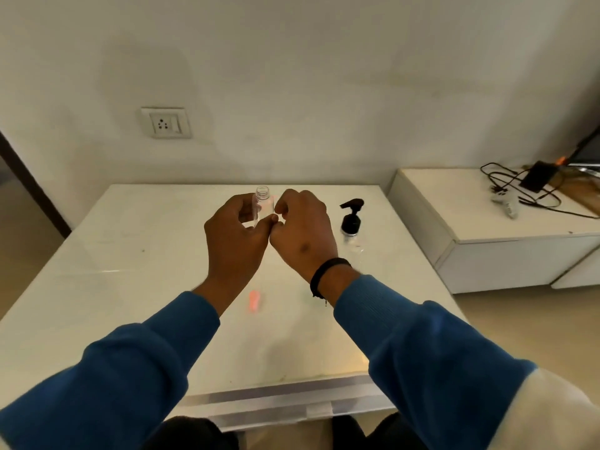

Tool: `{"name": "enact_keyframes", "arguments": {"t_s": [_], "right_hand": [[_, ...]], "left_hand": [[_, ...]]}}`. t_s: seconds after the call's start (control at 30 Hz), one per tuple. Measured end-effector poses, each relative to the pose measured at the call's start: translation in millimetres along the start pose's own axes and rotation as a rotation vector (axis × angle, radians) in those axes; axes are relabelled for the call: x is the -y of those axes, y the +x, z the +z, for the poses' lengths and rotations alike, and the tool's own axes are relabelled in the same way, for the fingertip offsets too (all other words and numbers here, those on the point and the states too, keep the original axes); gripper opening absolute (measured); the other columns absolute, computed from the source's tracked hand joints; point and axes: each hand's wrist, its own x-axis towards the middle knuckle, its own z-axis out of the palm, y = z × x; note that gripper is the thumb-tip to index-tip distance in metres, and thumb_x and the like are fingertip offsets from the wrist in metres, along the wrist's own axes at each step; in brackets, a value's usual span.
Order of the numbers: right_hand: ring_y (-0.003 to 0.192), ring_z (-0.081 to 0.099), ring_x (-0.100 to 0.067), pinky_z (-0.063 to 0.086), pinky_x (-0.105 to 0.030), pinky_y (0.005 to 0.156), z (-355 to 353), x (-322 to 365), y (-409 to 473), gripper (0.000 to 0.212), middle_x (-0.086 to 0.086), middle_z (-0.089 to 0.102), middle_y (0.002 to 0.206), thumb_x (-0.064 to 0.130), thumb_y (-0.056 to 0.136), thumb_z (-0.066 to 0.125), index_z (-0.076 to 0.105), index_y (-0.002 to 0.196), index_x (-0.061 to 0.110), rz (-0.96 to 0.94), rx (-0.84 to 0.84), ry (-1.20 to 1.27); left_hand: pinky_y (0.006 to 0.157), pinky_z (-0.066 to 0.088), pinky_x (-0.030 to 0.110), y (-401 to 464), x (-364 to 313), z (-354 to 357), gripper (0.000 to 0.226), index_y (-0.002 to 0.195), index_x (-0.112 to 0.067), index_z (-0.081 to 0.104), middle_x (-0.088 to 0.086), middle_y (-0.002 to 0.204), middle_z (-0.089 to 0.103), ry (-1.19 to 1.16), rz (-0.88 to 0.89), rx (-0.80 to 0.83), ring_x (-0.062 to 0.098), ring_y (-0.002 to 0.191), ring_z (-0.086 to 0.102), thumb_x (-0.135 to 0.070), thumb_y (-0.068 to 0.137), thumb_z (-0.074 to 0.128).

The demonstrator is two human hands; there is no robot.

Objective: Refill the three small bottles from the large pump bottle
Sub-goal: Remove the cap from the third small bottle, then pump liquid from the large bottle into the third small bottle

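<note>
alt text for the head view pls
Left hand holds a small clear bottle, uncapped, above a white table; right hand sits beside it, fingers curled. A black-topped pump bottle stands to the right.

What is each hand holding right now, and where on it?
The left hand grips the small clear bottle around its body, open neck up. The right hand is curled beside it; whether it holds anything cannot be told.

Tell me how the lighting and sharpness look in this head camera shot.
Head view: dim, warm light; wide-angle bending at the table edges; clear small bottle in the left hand is soft; a pink blurred smear sits on the tabletop.
</note>
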Motion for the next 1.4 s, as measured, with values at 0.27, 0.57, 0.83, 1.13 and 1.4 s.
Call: {"name": "enact_keyframes", "arguments": {"t_s": [0.27,0.57,0.83,1.13,1.4], "right_hand": [[0.081,0.059,-0.018,0.049,-0.025,0.069,-58,-18,-6,0.013,-0.005,0.063,0.093,-0.001,0.085,0.066,0.068,0.095,0.008,-0.134,-0.287,0.044],[0.097,0.06,-0.021,0.041,-0.005,0.075,-47,-63,-10,0.01,0.007,0.063,0.098,0.002,0.088,0.07,0.072,0.094,0.011,-0.012,-0.684,0.193],[0.09,0.07,-0.012,0.059,-0.026,0.084,-13,-90,-7,0.01,0.003,0.072,0.096,0.007,0.093,0.067,0.074,0.099,0.012,0.089,-0.728,0.416],[0.09,0.071,-0.014,0.059,-0.018,0.08,-6,-102,2,0.012,-0.005,0.071,0.105,0.005,0.092,0.07,0.072,0.104,0.004,-0.11,-0.749,0.342],[0.084,0.067,-0.005,0.056,-0.013,0.076,-12,-108,2,0.005,-0.003,0.071,0.102,0.005,0.092,0.074,0.075,0.095,0.001,-0.245,-0.739,0.236]], "left_hand": [[0.071,0.043,-0.003,-10,-46,38,0.038,0.121,-0.01,0.07,-0.001,0.109,0.073,-0.071,0.067,-0.015,0.01,0.093,0.066,-0.019,0.086,0.081],[0.069,0.043,-0.003,-35,-27,81,0.049,0.134,-0.014,0.064,-0.003,0.116,0.069,-0.167,-0.145,-0.052,0.01,0.102,0.064,-0.019,0.087,0.079],[0.076,0.042,-0.004,-43,0,99,0.054,0.139,-0.022,0.058,-0.004,0.12,0.061,-0.102,-0.086,0.042,-0.002,0.097,0.057,-0.017,0.089,0.077],[0.086,0.055,0.012,-29,5,100,0.049,0.132,-0.017,0.064,-0.002,0.12,0.071,-0.093,0.051,0.028,0.009,0.107,0.066,-0.023,0.087,0.08],[0.09,0.059,0.025,-29,13,85,0.046,0.125,-0.016,0.066,-0.005,0.122,0.07,-0.083,0.019,-0.001,0.01,0.11,0.067,-0.022,0.083,0.083]]}}
